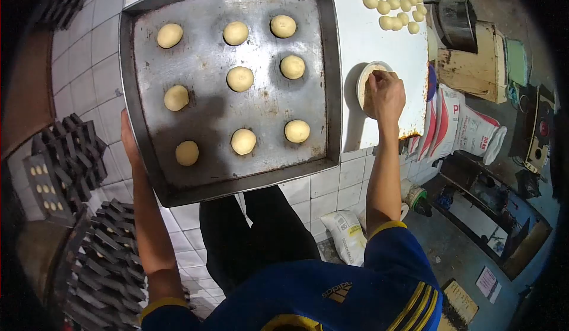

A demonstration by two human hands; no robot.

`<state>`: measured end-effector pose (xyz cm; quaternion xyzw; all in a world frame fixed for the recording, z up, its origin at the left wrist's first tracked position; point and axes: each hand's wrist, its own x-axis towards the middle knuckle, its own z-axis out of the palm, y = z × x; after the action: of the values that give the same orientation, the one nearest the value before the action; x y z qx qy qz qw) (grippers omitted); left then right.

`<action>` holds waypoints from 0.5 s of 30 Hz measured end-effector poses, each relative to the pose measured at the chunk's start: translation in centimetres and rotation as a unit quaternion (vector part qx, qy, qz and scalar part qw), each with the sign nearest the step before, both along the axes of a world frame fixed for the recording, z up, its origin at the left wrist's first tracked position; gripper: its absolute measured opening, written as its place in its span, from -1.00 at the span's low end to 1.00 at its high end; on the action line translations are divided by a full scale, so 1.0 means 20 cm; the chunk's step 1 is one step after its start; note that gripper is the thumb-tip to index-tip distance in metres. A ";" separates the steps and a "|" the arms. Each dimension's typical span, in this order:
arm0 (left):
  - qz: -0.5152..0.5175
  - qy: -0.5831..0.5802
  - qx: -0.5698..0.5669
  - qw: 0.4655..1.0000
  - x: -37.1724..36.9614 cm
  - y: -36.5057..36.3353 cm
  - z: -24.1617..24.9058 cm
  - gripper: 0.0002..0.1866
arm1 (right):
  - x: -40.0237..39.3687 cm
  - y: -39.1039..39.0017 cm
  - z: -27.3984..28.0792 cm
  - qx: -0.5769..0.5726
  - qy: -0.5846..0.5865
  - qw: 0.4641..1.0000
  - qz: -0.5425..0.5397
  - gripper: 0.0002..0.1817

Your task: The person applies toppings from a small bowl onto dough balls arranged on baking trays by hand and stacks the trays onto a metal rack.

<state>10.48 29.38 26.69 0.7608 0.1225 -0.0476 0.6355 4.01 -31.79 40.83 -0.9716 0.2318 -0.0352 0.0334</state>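
A large square metal tray with several round dough balls in rows lies partly over the white table. My left hand grips the tray's left edge, its fingers partly hidden by the rim. To the right of the tray stands a small white bowl with pale contents. My right hand is over this bowl, fingers bent and pressed together at its opening; whatever they hold is too small to make out.
More small dough balls sit on the white table at the top right. Dark stacked trays stand at the lower left. White and red sacks and a wooden box are to the right, below the table.
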 end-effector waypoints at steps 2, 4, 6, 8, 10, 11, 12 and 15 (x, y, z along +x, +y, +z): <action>0.025 0.024 -0.054 0.998 0.00 -0.06 0.07 -0.75 | 0.01 0.02 0.00 -0.035 -0.013 0.999 -0.003 -0.69; 0.059 0.048 -0.099 0.992 -0.01 -0.07 0.12 -0.73 | -0.03 0.00 -0.01 0.022 -0.076 0.997 -0.016 -0.70; -0.022 -0.027 0.034 0.999 -0.01 -0.03 0.07 -0.70 | -0.08 -0.04 -0.01 0.177 -0.155 0.972 0.003 -0.71; -0.018 -0.022 0.079 0.996 0.01 -0.02 0.05 -0.69 | -0.11 0.10 0.17 0.249 -0.079 0.963 -0.063 -0.72; 0.023 0.052 -0.018 0.998 0.00 -0.04 0.09 -0.70 | -0.22 0.23 0.19 0.379 -0.091 0.921 -0.021 -0.79; 0.023 0.056 -0.018 0.998 0.00 -0.04 0.11 -0.70 | -0.24 0.35 0.24 0.356 -0.053 0.933 0.016 -0.85; -0.010 0.013 0.025 1.000 0.00 -0.05 0.12 -0.71 | -0.28 0.44 0.21 0.410 -0.058 0.909 0.043 -0.88; -0.026 -0.001 0.035 0.999 0.00 -0.04 0.08 -0.71 | -0.34 0.65 0.16 0.343 0.005 0.928 0.144 -0.85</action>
<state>10.43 28.66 28.35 0.7856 0.1035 -0.0589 0.6072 -2.87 -18.71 44.03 -0.9238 0.0879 0.0560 0.3685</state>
